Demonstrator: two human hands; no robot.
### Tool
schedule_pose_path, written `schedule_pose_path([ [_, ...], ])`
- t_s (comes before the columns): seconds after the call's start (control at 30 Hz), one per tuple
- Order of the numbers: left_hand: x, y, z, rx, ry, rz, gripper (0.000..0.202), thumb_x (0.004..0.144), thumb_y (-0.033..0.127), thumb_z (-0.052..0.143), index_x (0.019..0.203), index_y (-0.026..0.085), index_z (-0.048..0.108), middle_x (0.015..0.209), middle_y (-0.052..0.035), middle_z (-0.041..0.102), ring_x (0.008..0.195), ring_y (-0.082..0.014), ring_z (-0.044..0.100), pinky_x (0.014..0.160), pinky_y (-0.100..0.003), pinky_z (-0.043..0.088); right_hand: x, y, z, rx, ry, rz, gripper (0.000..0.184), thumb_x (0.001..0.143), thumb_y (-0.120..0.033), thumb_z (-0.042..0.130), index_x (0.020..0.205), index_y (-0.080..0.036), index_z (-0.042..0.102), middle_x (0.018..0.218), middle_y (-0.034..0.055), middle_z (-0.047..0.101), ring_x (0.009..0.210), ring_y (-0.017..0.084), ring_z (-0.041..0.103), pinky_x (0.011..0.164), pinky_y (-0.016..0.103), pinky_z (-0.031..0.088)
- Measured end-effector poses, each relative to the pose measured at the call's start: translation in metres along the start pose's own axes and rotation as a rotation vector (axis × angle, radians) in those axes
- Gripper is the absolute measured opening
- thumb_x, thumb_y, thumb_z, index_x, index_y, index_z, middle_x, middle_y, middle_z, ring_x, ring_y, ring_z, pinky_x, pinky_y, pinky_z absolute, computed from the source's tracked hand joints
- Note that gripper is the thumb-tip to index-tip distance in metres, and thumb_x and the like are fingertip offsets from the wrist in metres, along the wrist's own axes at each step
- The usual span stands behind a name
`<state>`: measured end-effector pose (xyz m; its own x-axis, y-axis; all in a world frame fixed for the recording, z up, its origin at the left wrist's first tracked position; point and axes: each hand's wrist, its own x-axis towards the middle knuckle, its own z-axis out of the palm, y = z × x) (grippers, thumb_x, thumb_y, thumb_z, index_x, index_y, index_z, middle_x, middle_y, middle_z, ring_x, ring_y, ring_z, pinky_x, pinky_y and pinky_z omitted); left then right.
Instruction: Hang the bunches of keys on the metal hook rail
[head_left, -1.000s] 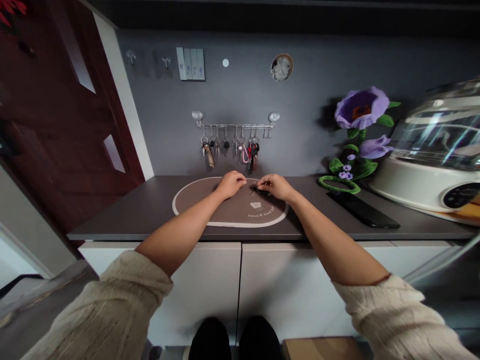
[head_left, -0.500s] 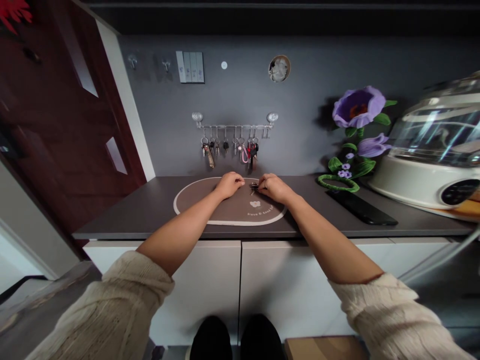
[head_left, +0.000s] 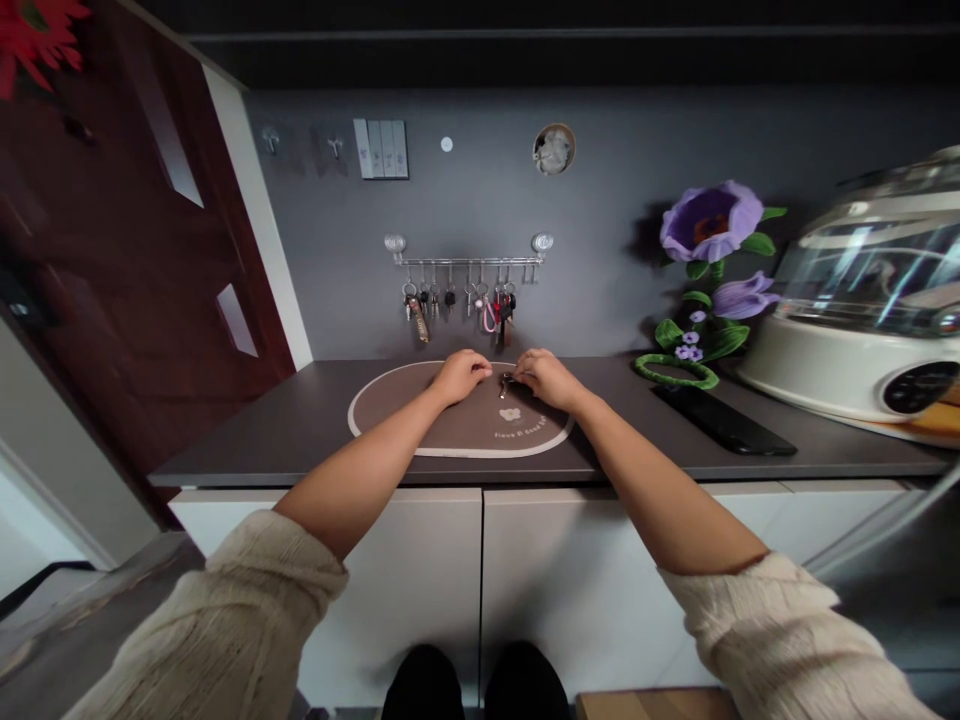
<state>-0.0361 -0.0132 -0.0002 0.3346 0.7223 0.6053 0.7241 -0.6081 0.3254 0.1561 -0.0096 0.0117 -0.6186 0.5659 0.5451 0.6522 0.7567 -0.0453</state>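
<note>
My right hand point(head_left: 547, 377) pinches a small bunch of keys point(head_left: 503, 386) over the brown oval mat point(head_left: 390, 410). The keys point down and left from the fingertips. On the other side of them, my left hand point(head_left: 463, 377) is closed with fingers and thumb pressed together; whatever they hold, if anything, is too small to make out. A small gap parts the left fingertips from the keys. Behind both hands, several key bunches point(head_left: 417, 315) hang from a clear hook rail point(head_left: 469, 261) on the grey wall.
On the dark counter point(head_left: 247, 430), to the right, lie a black phone point(head_left: 724, 420) and a purple crocheted flower point(head_left: 712, 222) with a green ring base. A white appliance point(head_left: 832, 365) with a clear dome stands beyond them. A dark red door point(head_left: 142, 250) is at the left.
The keys at my right fingertips have turned and hang lower, more clearly visible. Both hands stay nearly in place; the whole view has shifted down slightly.
</note>
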Motion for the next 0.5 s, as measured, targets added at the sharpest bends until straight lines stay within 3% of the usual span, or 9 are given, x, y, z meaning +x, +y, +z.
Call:
schedule_pose_path([
  [0.27, 0.0, 0.007, 0.0, -0.051, 0.006, 0.01, 0.016, 0.073, 0.023, 0.052, 0.081, 0.016, 0.065, 0.077, -0.003, 0.06, 0.072, -0.0122, 0.051, 0.071, -0.025, 0.039, 0.001, -0.007, -0.004, 0.155, 0.094, 0.153, 0.014, 0.075, -0.017, 0.047, 0.071, -0.014, 0.061, 0.075, 0.0064, 0.06, 0.073, 0.014, 0.05, 0.072, 0.025, 0.034],
  [0.5, 0.001, 0.013, -0.001, -0.136, 0.045, 0.033, 0.018, 0.074, 0.024, 0.051, 0.083, 0.015, 0.064, 0.078, -0.0035, 0.061, 0.075, -0.0128, 0.052, 0.072, -0.025, 0.039, 0.001, -0.012, -0.006, 0.491, 0.149, 0.291, 0.016, 0.073, -0.027, 0.049, 0.068, -0.015, 0.057, 0.065, 0.0002, 0.056, 0.062, 0.01, 0.046, 0.063, 0.021, 0.034],
])
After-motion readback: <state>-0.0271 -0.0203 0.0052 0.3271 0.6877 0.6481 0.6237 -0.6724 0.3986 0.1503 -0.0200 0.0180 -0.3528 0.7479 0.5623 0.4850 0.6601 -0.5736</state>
